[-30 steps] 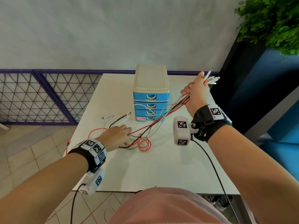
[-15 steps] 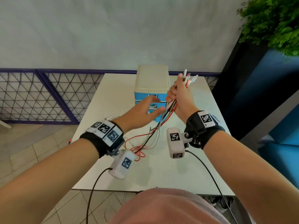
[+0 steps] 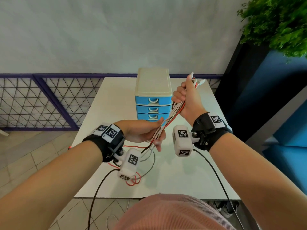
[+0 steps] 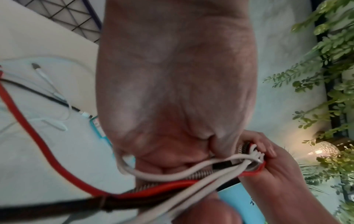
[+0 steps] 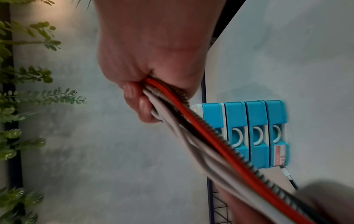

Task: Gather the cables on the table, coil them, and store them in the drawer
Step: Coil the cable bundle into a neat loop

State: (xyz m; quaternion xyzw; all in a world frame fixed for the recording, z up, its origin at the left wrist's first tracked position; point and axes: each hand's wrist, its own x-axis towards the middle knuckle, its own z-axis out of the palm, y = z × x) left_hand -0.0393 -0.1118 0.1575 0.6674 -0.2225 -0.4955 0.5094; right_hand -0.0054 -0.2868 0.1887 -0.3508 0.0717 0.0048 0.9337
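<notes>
A bundle of cables [image 3: 167,122], white, red, black and a metal-spring one, runs taut between my two hands above the table. My right hand [image 3: 181,93] grips its upper part, with the plug ends [image 3: 196,80] sticking out above the fist. Lower down, my left hand [image 3: 158,133] holds the same bundle between thumb and curled fingers. The tails, among them red loops [image 3: 132,181], trail on the table under the left wrist. The wrist views show the bundle [image 4: 172,181] across my left palm and the cables [image 5: 201,136] leaving my right fist [image 5: 145,84]. The drawer unit [image 3: 153,103] has all its blue drawers closed.
The white table [image 3: 182,180] stands against a purple mesh fence [image 3: 49,103] on the left and a dark blue partition with a plant [image 3: 274,22] on the right. More white cable ends [image 4: 47,84] lie on the table left of the drawer unit [image 5: 254,133].
My left hand left the table, came up to the bundle below the right fist and slid down along it. The right hand swung the bundle in from the right toward the drawer unit.
</notes>
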